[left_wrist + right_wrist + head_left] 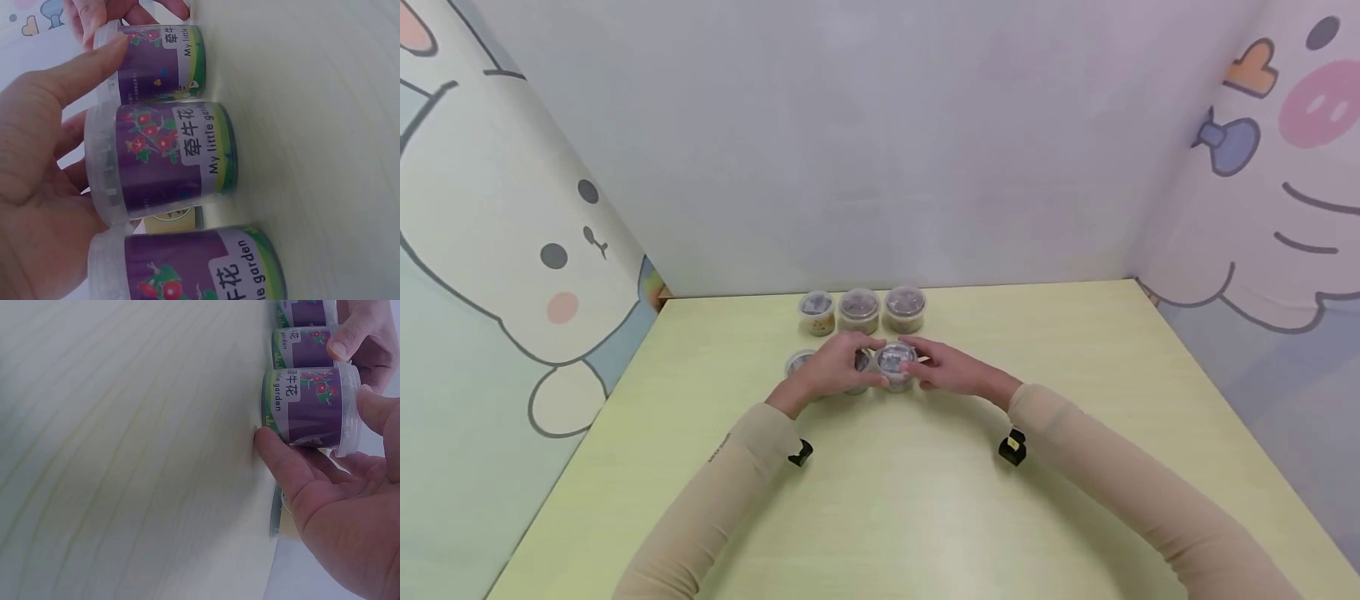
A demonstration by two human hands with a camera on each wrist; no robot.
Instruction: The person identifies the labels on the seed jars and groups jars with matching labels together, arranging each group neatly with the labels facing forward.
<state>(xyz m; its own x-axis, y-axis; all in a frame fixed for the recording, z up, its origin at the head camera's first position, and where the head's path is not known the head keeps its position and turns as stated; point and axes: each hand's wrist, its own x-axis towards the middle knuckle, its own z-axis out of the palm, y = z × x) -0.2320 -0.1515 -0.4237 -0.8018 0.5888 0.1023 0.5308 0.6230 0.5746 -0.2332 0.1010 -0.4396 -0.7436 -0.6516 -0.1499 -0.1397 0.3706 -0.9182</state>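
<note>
Three lidded plastic tubs with purple flower labels reading "My little garden" stand upright in a front row. The rightmost tub (893,360) is between both hands. My right hand (955,369) grips its right side, thumb at the lid and fingers along the wall. My left hand (835,364) reaches over the middle tub (156,156), thumb at the rightmost tub's lid edge and a finger at its far side. The left tub (181,269) is partly hidden under the left hand in the head view.
Behind stands a second row of lidded tubs: a left one (817,321), a middle one (859,315) and a right one (906,313). All stand on a pale yellow table (895,508). A wall (887,167) rises at its far edge, with cartoon-printed panels at both sides.
</note>
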